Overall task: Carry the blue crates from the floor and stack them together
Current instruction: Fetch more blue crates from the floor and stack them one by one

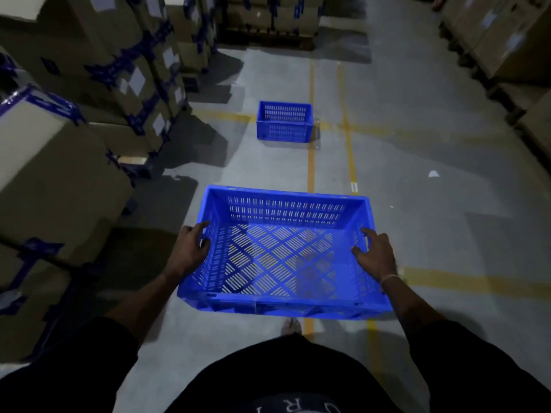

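Dim warehouse aisle, grey concrete floor (417, 162) striped with yellow lines (311, 171), and the action sits right in the middle of it. Left hand (189, 248) is clamped on the left wall of the near crate (283, 251), thumb over the rim and fingers curled into the slots. Right hand (374, 253) mirrors it on the right wall, fingers hooked over the edge, a thin band at the wrist. One hand per side keeps the load level and square to the body, which looks like a carrying hold; the crate is up off the floor, as a foot (290, 326) shows beneath its near edge. It is empty, so the slotted base lets the floor show through.

Straight ahead of both hands, well apart, the far crate (284, 122) rests on the floor at a crossing of the lines, open side up. That reads as the stacking spot. Beyond the left hand rise taped cartons (59, 174); more cartons (504, 40) line the right.
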Demonstrator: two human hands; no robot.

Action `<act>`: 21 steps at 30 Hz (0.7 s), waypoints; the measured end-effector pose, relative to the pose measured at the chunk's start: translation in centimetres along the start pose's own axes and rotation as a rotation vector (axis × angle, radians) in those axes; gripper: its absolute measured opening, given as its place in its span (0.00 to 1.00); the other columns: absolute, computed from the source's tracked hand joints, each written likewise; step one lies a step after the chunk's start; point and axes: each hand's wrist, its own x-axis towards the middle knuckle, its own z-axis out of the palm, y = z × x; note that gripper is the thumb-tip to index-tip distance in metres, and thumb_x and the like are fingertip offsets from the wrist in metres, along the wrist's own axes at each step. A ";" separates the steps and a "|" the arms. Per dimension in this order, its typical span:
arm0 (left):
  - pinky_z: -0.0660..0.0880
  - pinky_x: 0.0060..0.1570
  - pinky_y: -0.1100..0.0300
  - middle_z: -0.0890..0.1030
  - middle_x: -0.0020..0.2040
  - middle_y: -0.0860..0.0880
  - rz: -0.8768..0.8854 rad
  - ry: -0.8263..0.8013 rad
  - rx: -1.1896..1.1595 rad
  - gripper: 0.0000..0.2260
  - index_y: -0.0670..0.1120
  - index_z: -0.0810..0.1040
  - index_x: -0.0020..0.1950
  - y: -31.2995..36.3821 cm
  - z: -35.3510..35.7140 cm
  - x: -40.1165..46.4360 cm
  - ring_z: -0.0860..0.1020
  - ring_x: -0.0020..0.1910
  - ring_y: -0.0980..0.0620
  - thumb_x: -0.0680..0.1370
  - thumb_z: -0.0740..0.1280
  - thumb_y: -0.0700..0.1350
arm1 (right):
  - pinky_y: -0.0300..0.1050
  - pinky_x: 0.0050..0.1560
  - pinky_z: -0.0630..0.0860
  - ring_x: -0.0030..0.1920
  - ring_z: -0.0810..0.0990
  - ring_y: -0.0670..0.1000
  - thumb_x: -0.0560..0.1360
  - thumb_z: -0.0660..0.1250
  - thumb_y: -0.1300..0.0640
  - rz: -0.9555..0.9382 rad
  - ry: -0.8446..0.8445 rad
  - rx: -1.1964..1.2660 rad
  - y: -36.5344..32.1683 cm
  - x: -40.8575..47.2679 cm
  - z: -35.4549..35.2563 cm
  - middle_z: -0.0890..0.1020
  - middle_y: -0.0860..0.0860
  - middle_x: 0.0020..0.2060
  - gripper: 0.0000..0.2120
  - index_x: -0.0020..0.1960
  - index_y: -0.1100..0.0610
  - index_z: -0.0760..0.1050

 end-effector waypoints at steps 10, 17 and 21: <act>0.73 0.55 0.53 0.74 0.60 0.40 -0.038 0.047 -0.043 0.23 0.51 0.69 0.76 5.2 -2.6 21.4 0.79 0.54 0.42 0.81 0.67 0.46 | 0.52 0.54 0.74 0.50 0.78 0.63 0.72 0.74 0.54 -0.080 -0.007 -0.060 -8.0 23.5 -0.9 0.72 0.60 0.52 0.30 0.72 0.53 0.70; 0.75 0.53 0.53 0.74 0.59 0.41 -0.015 0.035 -0.059 0.23 0.52 0.69 0.76 3.8 -2.7 40.3 0.79 0.52 0.43 0.81 0.66 0.47 | 0.52 0.56 0.74 0.51 0.78 0.64 0.71 0.74 0.55 -0.081 0.009 -0.061 -13.4 40.3 3.6 0.72 0.60 0.52 0.31 0.73 0.52 0.70; 0.73 0.52 0.53 0.76 0.56 0.40 -0.016 0.021 -0.038 0.23 0.51 0.69 0.75 3.1 -3.7 50.6 0.79 0.51 0.42 0.80 0.66 0.45 | 0.53 0.56 0.74 0.51 0.78 0.63 0.71 0.74 0.55 -0.040 -0.005 -0.057 -17.0 48.6 5.8 0.71 0.59 0.52 0.31 0.73 0.52 0.69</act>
